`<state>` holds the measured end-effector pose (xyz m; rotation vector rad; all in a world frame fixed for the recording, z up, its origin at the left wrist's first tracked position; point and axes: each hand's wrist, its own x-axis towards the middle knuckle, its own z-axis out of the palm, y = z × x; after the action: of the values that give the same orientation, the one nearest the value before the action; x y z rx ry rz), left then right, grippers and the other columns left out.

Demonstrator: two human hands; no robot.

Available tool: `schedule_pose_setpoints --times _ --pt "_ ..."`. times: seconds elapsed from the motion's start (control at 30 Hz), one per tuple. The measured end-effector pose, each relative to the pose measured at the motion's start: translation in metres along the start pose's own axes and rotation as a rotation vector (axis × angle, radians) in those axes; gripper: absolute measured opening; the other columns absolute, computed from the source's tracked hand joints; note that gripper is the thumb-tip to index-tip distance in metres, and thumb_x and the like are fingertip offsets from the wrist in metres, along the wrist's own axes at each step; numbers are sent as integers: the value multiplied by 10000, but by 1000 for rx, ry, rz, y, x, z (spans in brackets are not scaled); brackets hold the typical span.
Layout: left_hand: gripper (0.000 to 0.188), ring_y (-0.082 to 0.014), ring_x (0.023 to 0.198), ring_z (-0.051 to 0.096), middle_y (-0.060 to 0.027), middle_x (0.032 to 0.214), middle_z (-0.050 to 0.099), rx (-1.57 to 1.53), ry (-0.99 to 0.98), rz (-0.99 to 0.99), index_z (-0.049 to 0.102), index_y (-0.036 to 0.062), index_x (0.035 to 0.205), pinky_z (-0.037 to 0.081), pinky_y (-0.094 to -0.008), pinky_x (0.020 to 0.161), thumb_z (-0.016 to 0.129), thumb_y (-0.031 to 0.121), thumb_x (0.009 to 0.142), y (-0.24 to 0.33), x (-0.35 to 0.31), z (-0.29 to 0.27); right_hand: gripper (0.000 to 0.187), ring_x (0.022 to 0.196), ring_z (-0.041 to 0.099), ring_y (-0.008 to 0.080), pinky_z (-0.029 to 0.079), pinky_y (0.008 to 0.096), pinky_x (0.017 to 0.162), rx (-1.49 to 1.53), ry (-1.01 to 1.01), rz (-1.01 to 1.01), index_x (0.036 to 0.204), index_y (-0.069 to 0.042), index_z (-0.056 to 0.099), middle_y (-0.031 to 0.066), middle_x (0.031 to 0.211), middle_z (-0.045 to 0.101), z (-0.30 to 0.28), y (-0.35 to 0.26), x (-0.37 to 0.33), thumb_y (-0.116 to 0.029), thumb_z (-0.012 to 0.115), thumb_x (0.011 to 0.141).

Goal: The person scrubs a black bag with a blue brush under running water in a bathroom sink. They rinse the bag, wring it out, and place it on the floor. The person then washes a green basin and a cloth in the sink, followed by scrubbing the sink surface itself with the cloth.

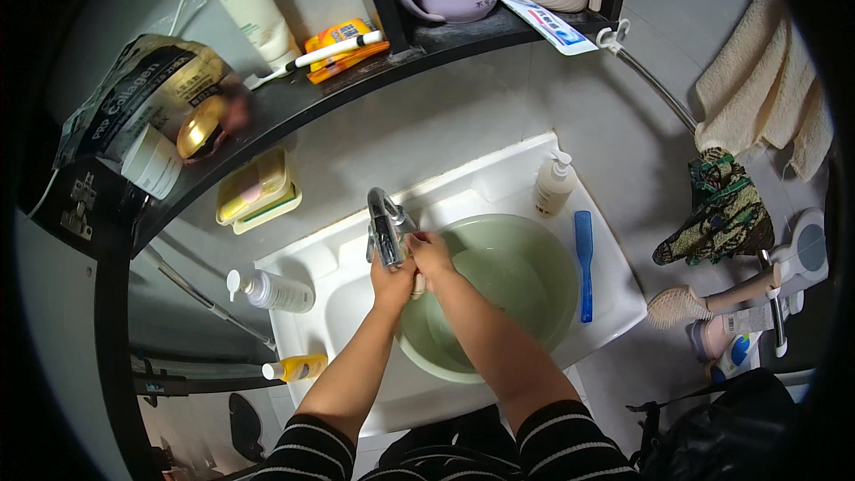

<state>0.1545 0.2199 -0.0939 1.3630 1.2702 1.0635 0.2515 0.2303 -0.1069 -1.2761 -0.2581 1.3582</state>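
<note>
Both my hands are close together beneath the chrome faucet (383,218), over the left rim of a pale green basin (559,289) that stands in the white sink (499,399). My left hand (390,283) is curled below the spout. Against it presses my right hand (431,256), its fingers bent inward. A small pale bit of something (419,284) shows between them; its kind is hidden. The basin appears to hold some water. Most of my fingertips are out of sight behind the hands and the spout.
On the sink stand a pump bottle (554,183), a blue comb (583,265), a white pump bottle (272,290) and a yellow bottle (301,367). A dark shelf (329,93) with toiletries and cups hangs above. Towels (766,80) and a brush (684,305) hang at right.
</note>
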Motion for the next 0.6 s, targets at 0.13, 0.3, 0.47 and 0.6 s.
schedule_pose_setpoints --times 0.13,0.3,0.47,0.6 --pt "245 -138 749 570 -47 883 616 -206 -22 -12 552 18 1078 481 -285 698 637 108 866 42 -3 -7 287 795 627 187 505 308 734 -251 184 -435 1010 1 644 105 891 674 -16 -21 35 -150 735 784" --pt "279 -117 594 576 -46 791 619 -17 30 -113 563 4 1093 468 -245 518 649 104 848 32 53 -13 234 852 662 285 514 343 754 -504 -7 -578 975 -39 676 150 977 682 8 -68 56 -196 690 802" --pt "255 -151 548 582 -51 764 612 -84 -45 -149 578 14 1026 488 -284 483 676 109 811 -24 85 -16 183 849 658 295 505 381 768 -676 -182 -566 994 -56 681 214 958 656 3 -52 60 -160 626 854" --pt "193 -179 535 589 -75 731 623 -173 1 -233 580 37 978 488 -296 462 649 51 798 -15 85 -13 194 902 634 366 498 424 800 -974 -47 -636 988 -55 685 225 960 648 -4 -63 33 -172 639 841"
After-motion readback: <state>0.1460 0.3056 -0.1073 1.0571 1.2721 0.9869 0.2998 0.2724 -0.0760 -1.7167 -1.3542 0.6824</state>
